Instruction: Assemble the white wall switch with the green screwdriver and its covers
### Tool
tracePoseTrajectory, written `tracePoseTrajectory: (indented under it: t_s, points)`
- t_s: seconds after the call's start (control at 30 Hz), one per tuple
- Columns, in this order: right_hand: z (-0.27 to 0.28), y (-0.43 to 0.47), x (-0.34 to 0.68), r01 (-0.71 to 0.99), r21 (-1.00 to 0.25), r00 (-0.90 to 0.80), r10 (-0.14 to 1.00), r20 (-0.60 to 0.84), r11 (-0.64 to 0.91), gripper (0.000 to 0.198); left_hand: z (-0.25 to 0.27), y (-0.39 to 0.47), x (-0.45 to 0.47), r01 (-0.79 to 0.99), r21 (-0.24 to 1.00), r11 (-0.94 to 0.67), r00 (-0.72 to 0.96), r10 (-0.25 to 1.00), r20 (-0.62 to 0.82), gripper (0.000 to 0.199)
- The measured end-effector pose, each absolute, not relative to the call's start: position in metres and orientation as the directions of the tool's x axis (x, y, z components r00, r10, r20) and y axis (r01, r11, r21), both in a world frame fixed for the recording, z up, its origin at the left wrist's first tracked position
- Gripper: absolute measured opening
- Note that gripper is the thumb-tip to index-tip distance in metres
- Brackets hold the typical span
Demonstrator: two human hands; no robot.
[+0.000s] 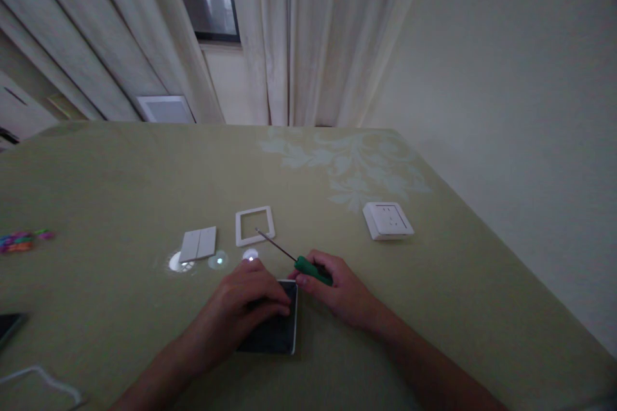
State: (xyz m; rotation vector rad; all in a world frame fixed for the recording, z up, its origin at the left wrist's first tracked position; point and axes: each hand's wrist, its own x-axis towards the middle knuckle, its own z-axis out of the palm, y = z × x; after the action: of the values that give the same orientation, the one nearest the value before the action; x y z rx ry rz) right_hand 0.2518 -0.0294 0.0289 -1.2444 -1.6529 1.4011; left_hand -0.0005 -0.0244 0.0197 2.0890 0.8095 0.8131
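My right hand is closed round the green handle of a screwdriver, its metal shaft pointing up and to the left. Below it lies a dark, square, shallow piece with a pale edge. Over that piece rests my left hand, thumb and fingers brought together near its right side; whatever may be between them is hidden. Past the hands is a white square frame, with the screwdriver's tip over its opening. A white two-panel switch plate lies to the left of the frame.
A white wall socket sits at the right on the table. At the left are small colourful pieces, a dark flat object and a white cable. Curtains and a wall bound the far and right sides.
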Motion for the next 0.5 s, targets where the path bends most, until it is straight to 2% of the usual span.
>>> tracePoseTrajectory:
  t_s: [0.13,0.5]
  points:
    - [0.0262,-0.0294,0.2518,0.251,-0.968,-0.349,0.932,-0.102,-0.012,0.049,0.0214,-0.0258,0.0018,0.252,0.781,-0.571,0.630,0.710,0.315,0.013]
    - [0.0257,-0.0288,0.2515,0.253,-0.967,-0.348,0.932,-0.104,-0.014,0.051,0.0295,-0.0243,-0.0018,0.284,0.740,-0.609,0.693,0.664,0.281,0.011]
